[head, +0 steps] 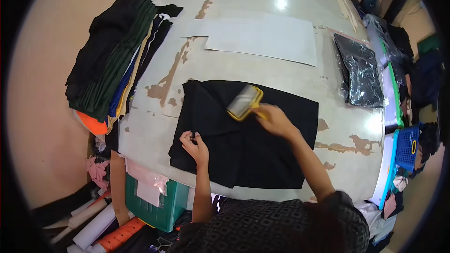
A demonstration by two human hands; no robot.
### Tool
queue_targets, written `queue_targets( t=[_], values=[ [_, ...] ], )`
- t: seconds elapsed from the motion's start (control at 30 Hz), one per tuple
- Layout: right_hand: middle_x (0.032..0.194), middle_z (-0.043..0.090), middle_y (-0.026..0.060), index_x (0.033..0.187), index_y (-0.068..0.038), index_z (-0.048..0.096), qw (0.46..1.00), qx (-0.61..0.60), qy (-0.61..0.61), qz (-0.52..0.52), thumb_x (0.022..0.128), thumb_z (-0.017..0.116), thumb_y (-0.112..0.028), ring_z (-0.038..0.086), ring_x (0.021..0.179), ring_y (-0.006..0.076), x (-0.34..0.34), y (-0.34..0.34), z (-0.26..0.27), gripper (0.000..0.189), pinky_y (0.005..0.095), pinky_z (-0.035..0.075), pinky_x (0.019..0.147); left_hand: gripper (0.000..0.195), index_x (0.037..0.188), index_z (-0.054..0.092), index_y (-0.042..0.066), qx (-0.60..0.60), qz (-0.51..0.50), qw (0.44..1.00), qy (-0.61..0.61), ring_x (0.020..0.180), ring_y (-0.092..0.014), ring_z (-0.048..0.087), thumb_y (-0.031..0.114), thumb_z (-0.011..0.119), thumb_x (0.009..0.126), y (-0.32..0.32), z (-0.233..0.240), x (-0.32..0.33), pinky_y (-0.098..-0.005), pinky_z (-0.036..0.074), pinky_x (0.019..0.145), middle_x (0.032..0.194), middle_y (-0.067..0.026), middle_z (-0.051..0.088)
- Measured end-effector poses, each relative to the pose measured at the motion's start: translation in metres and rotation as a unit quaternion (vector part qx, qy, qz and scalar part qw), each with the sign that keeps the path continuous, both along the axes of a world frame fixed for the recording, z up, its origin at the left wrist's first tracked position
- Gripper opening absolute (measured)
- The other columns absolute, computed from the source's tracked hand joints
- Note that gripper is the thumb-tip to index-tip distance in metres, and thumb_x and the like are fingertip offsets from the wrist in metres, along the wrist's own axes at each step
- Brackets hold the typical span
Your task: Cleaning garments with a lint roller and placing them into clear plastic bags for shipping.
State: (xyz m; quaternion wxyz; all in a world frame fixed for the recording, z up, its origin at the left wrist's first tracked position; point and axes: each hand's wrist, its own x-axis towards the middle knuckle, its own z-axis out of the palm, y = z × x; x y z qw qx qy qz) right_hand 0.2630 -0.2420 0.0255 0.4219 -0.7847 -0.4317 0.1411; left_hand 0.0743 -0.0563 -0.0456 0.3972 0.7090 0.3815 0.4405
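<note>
A black fabric garment (pixel 270 151) lies flat on the worn white tabletop (pixel 344 168), with a few creases at its left part. My right hand (pixel 276 121) grips the yellow handle of a lint roller (pixel 243 102), whose pale roller head is over the upper middle of the black cloth and slightly blurred. Whether the roller touches the cloth cannot be told. Over the lower left part of the garment is my left hand (pixel 197 147), its fingers curled loosely; nothing can be seen in it.
Stacked folded fabrics (pixel 116 52) stand at the table's left edge. White paper sheets (pixel 263 38) lie beyond the garment. Dark items in clear plastic bags (pixel 364 72) lie at the right. Beside the table are a blue basket (pixel 407 147), a green bin (pixel 158 203) and fabric rolls (pixel 95 230).
</note>
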Motion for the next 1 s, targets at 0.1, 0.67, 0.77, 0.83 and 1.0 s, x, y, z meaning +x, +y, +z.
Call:
queue_targets(
  t=[0.1, 0.67, 0.77, 0.83, 1.0],
  values=[
    [0.096, 0.06, 0.0158, 0.102, -0.012, 0.061, 0.999, 0.026, 0.024, 0.0, 0.066, 0.049, -0.007, 0.056, 0.089, 0.0339, 0.031, 0.089, -0.019, 0.038, 0.0397, 0.045, 0.079, 0.021, 0.098, 0.043, 0.0, 0.01, 0.005, 1.0, 0.012, 0.071, -0.017, 0.045, 0.005, 0.054, 0.08, 0.001, 0.001, 0.004, -0.0287, 0.037, 0.066, 0.084, -0.0107, 0.05],
    [0.09, 0.059, 0.0145, 0.105, -0.008, 0.058, 0.969, -0.058, 0.108, -0.212, 0.073, 0.054, -0.003, 0.057, 0.084, 0.0328, -0.085, -0.184, 0.03, 0.033, 0.0371, 0.045, 0.075, 0.039, 0.12, 0.031, 0.002, -0.163, -0.235, 0.95, -0.127, 0.098, -0.016, 0.047, 0.005, 0.05, 0.086, -0.013, 0.076, 0.065, -0.0254, 0.04, 0.084, 0.121, -0.0165, 0.044],
    [0.08, 0.053, 0.0176, 0.107, -0.01, 0.056, 0.957, -0.046, 0.034, -0.283, 0.075, 0.05, -0.006, 0.054, 0.077, 0.0358, -0.077, -0.128, 0.017, 0.032, 0.041, 0.044, 0.069, 0.038, 0.12, 0.04, 0.002, -0.143, -0.435, 0.888, 0.026, 0.115, -0.024, 0.043, 0.019, 0.052, 0.087, -0.028, 0.091, 0.093, -0.0319, 0.034, 0.094, 0.13, -0.0158, 0.04],
    [0.084, 0.053, 0.0171, 0.108, -0.014, 0.054, 0.949, -0.025, 0.011, -0.315, 0.075, 0.05, -0.007, 0.054, 0.079, 0.0366, -0.049, -0.085, 0.0, 0.034, 0.0426, 0.044, 0.069, 0.059, 0.126, 0.037, 0.003, -0.028, -0.446, 0.86, 0.247, 0.126, -0.032, 0.029, 0.038, 0.056, 0.082, -0.041, 0.084, 0.095, -0.041, 0.023, 0.102, 0.135, -0.0198, 0.032],
    [0.085, 0.053, 0.0177, 0.109, -0.014, 0.051, 0.93, 0.02, -0.013, -0.366, 0.076, 0.051, -0.008, 0.054, 0.08, 0.0377, 0.02, -0.036, -0.028, 0.034, 0.0447, 0.045, 0.069, 0.065, 0.13, 0.033, 0.004, 0.145, -0.316, 0.835, 0.426, 0.128, -0.047, 0.007, 0.046, 0.048, 0.082, -0.086, 0.032, 0.081, -0.0642, 0.002, 0.097, 0.139, -0.0208, 0.02]
  ],
)
